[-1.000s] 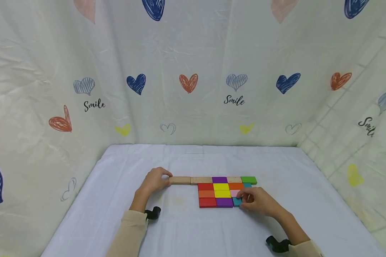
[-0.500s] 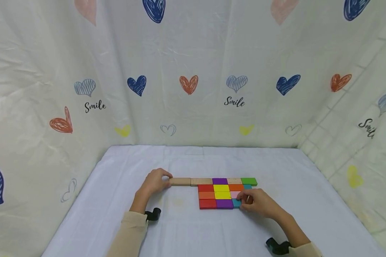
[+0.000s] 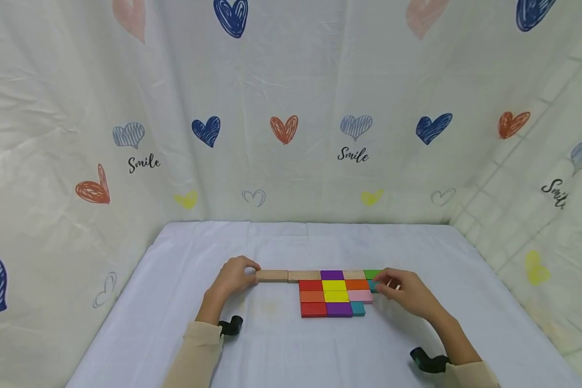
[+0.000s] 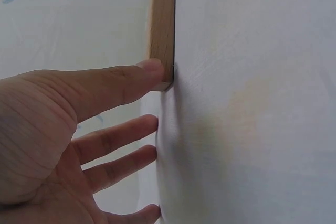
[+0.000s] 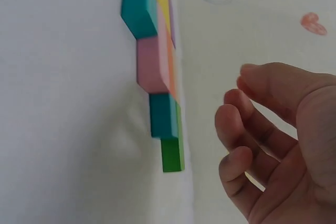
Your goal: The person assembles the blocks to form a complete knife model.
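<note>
In the head view, my left hand point(image 3: 233, 276) grips the left end of a plain wooden block point(image 3: 272, 276). The thumb rests on its near face in the left wrist view, with the other fingers spread below. That block starts a back row with a second wooden block point(image 3: 304, 276), a purple block point(image 3: 332, 275), another wooden one and a green block point(image 5: 171, 156). Three shorter rows of coloured blocks lie against it, with a pink block point(image 3: 361, 296) and a teal block point(image 3: 358, 309) at right ends. My right hand point(image 3: 407, 291) hovers by the right edge, fingers loosely curled, holding nothing.
A white cloth point(image 3: 271, 355) covers the table. A curtain printed with hearts point(image 3: 281, 178) hangs behind it and along both sides. The right edge of the block layout is stepped, its rows ending at different places.
My right hand has left the front teal block and moved back and to the right, uncovering the pink block's end. The left hand keeps its place on the wooden block.
</note>
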`<action>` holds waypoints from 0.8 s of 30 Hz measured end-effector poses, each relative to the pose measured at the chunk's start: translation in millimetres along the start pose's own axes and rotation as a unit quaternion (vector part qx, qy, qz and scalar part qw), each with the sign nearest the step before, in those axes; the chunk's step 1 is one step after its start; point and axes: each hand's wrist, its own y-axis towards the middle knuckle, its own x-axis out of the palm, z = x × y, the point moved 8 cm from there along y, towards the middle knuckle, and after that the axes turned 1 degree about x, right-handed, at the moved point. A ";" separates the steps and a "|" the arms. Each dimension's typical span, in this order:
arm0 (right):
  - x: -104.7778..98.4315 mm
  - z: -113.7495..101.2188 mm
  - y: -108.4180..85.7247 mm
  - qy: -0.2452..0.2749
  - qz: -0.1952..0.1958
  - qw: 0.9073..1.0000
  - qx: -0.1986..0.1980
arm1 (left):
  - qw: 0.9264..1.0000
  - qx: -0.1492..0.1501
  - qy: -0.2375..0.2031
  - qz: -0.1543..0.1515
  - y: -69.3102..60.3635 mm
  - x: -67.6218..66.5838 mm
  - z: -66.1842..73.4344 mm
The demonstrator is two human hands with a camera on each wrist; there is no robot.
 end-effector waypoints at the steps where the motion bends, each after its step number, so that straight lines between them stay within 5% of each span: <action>1: -4.8 1.5 1.0 0.001 0.011 1.000 -0.001 | 1.000 0.000 0.000 0.000 0.1 -0.2 0.1; 7: -29.2 9.4 8.4 0.002 0.057 0.998 0.001 | 1.000 0.005 0.010 -0.008 1.0 -1.7 0.9; 16: -43.7 22.1 17.1 -0.015 0.068 0.998 0.011 | 0.999 0.032 0.011 -0.033 1.6 -9.8 5.9; 24: -54.8 30.3 27.5 -0.035 0.066 0.997 0.020 | 0.999 0.027 0.017 0.006 -4.6 -36.5 8.2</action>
